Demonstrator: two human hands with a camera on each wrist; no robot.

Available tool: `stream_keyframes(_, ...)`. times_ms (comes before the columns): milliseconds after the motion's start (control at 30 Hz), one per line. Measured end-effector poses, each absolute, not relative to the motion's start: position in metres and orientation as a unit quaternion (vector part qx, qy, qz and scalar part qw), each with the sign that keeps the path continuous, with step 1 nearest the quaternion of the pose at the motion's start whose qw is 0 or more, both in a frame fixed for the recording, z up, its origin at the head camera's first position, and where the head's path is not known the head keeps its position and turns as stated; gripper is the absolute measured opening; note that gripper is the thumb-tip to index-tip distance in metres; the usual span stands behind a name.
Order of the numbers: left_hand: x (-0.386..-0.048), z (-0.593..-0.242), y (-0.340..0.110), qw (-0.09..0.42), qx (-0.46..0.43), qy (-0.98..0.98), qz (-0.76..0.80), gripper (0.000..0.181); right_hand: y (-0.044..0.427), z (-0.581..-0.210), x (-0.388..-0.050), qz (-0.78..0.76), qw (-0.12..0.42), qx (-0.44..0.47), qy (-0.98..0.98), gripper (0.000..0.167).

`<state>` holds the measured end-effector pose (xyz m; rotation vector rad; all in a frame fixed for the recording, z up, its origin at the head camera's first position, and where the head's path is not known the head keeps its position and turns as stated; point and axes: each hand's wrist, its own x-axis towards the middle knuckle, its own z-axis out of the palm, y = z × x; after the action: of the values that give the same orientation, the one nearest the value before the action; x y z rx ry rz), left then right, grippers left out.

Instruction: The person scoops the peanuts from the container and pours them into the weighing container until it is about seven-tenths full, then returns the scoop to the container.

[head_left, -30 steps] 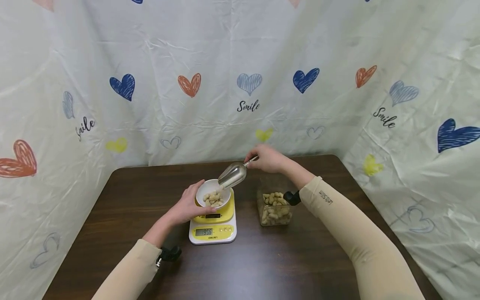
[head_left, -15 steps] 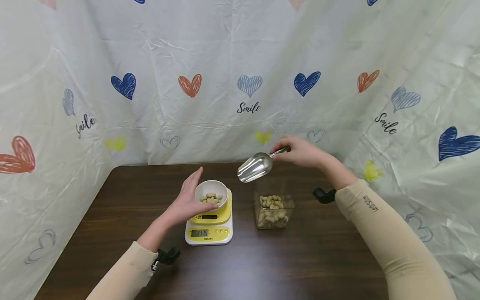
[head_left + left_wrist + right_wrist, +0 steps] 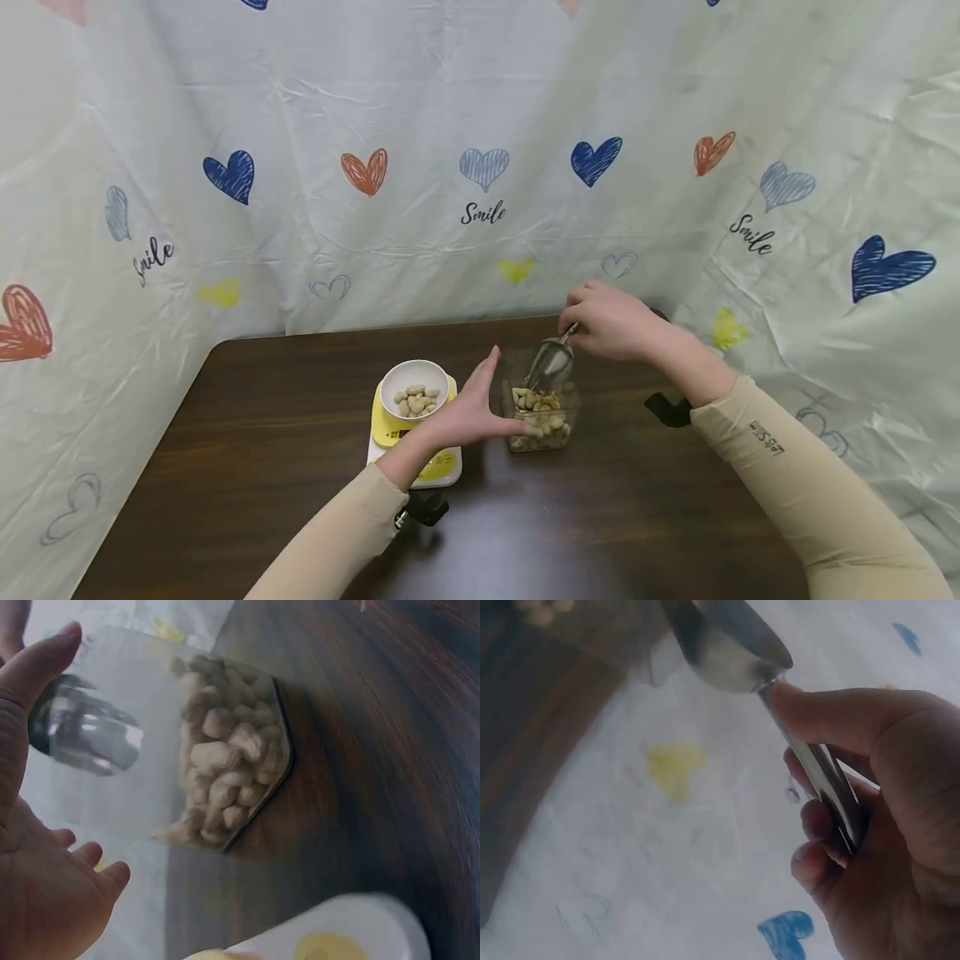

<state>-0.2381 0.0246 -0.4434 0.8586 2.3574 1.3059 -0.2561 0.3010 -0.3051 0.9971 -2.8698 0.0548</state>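
My right hand (image 3: pixel 611 321) grips the handle of a metal scoop (image 3: pixel 551 364), its bowl tipped down into a clear square container (image 3: pixel 542 421) of unshelled peanuts (image 3: pixel 225 750). In the right wrist view the fingers curl round the scoop's handle (image 3: pixel 821 776). My left hand (image 3: pixel 468 417) is spread beside the container's left side, thumb across its front; whether it touches the wall I cannot tell. A white bowl (image 3: pixel 390 392) with some peanuts sits on a yellow and white kitchen scale (image 3: pixel 448 473), whose display is hidden behind the left arm.
A dark wooden table (image 3: pixel 285 450) carries everything. Behind it and at the sides hangs a white sheet (image 3: pixel 420 275) printed with hearts. A black wrist camera (image 3: pixel 427 508) sits under the left sleeve, another black camera (image 3: pixel 667 410) at the right wrist.
My left hand has left the bowl and moved right to the container. My right hand first drew the scoop away from the bowl, then lowered it into the container.
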Motion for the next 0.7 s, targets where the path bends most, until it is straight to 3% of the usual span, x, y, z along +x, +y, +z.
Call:
stream_keyframes(300, -0.246, -0.453, 0.038, 0.180, 0.286, 0.813, 0.473, 0.128, 0.294, -0.328, -0.264, 0.019, 0.060, 0.338, -0.939, 0.016)
stream_keyframes(533, -0.248, -0.455, 0.039, 0.175, 0.288, 0.805, 0.489, 0.121, 0.281, -0.345, -0.266, -0.023, 0.105, 0.403, -0.909, 0.015)
stream_keyframes(700, -0.251, -0.455, 0.039, 0.167, 0.291, 0.811, 0.480, 0.118, 0.276, -0.356, -0.267, -0.028, 0.103, 0.410, -0.906, 0.014)
